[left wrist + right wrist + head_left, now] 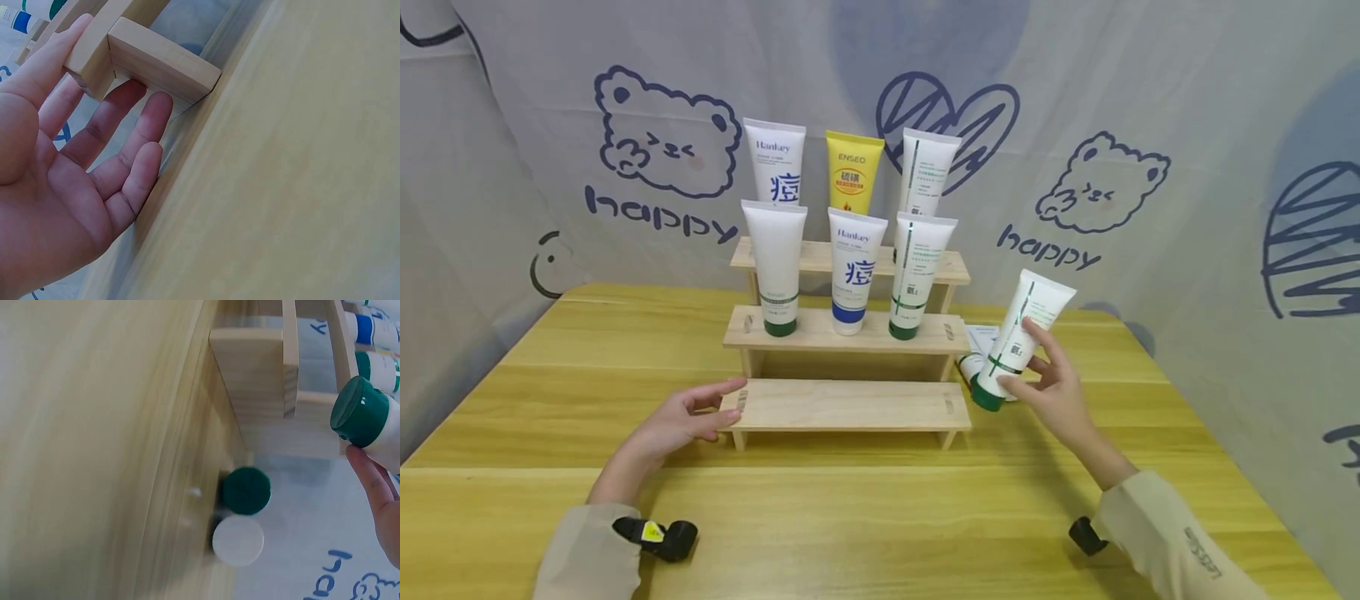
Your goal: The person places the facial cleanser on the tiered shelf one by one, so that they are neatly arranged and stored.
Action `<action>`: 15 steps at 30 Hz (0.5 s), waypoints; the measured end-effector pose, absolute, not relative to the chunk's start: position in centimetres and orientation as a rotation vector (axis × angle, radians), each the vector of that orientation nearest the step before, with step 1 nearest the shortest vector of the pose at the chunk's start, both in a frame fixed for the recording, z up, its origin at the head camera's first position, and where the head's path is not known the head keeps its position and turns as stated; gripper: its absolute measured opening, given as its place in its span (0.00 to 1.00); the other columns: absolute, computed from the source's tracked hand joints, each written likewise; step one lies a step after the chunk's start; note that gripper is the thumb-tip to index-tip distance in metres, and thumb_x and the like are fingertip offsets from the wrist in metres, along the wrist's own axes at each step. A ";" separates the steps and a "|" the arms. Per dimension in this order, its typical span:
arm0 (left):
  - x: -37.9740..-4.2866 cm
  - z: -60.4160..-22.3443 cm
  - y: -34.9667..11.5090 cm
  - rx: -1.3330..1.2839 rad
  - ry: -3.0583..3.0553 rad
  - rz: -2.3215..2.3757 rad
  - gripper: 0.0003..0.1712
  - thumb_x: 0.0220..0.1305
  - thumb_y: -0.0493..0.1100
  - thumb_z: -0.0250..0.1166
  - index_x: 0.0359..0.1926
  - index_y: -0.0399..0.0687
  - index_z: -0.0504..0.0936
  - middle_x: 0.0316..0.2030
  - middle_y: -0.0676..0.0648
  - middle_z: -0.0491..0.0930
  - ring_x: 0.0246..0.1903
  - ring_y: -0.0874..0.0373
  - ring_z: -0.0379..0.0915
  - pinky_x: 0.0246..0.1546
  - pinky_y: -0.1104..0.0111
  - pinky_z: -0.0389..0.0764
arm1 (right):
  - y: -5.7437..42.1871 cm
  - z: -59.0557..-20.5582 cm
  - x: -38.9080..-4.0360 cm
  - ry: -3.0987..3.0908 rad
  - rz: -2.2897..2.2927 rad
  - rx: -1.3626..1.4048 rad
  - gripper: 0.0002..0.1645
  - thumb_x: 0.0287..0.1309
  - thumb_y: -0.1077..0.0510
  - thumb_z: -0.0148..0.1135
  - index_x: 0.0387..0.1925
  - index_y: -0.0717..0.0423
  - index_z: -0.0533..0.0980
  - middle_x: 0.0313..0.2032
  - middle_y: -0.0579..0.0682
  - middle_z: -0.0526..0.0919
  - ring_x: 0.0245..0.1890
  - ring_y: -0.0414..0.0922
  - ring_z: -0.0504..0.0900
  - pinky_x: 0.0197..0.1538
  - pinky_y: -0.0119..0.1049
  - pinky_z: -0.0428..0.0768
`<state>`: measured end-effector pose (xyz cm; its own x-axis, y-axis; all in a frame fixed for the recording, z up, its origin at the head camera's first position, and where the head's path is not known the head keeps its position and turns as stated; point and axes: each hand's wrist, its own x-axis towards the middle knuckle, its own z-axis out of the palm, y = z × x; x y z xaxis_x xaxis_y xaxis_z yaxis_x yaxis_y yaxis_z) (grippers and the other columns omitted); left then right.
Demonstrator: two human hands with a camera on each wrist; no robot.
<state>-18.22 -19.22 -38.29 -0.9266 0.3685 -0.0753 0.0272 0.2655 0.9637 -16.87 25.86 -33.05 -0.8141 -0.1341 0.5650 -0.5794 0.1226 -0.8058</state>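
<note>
My right hand (1056,396) grips a white squeeze tube with a green cap (1024,333), tilted and raised off the table to the right of a stepped wooden rack (846,406). In the right wrist view, that tube's green cap (359,412) shows beside the fingers. My left hand (681,421) holds the left end of the rack's lowest step, thumb and fingers about its edge; the left wrist view shows fingertips at the step's leg (165,62). The middle step bears a plain white tube (777,262), a blue-banded tube (853,267) and a green-capped tube (919,271).
On the top step stand a white tube (775,158), a yellow tube (854,171) and another white tube (929,171). More tubes lie behind the held one; the right wrist view shows a green cap (247,490) and a white cap (238,540). A printed curtain (820,67) hangs behind.
</note>
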 end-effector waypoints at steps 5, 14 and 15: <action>-18.2 -38.4 -19.2 0.367 2.254 1.715 0.35 0.57 0.45 0.62 0.63 0.39 0.62 0.55 0.34 0.63 0.39 0.53 0.66 0.34 0.64 0.75 | 24.3 -33.1 -16.5 -2.068 1.708 0.742 0.46 0.40 0.84 0.55 0.63 0.62 0.56 0.57 0.48 0.63 0.43 0.41 0.76 0.32 0.32 0.78; -18.2 -38.5 -19.2 0.373 2.271 1.708 0.34 0.58 0.46 0.61 0.63 0.38 0.62 0.59 0.32 0.58 0.41 0.51 0.64 0.34 0.65 0.76 | 21.6 -33.4 -16.4 -2.153 1.632 0.759 0.44 0.41 0.81 0.60 0.62 0.62 0.57 0.56 0.56 0.62 0.43 0.40 0.75 0.33 0.36 0.79; -18.2 -38.5 -19.2 0.372 2.269 1.708 0.34 0.58 0.46 0.61 0.63 0.39 0.62 0.59 0.32 0.57 0.42 0.50 0.63 0.34 0.64 0.76 | 21.3 -33.5 -16.3 -2.153 1.634 0.766 0.44 0.41 0.80 0.60 0.62 0.63 0.57 0.56 0.57 0.61 0.43 0.40 0.75 0.33 0.37 0.79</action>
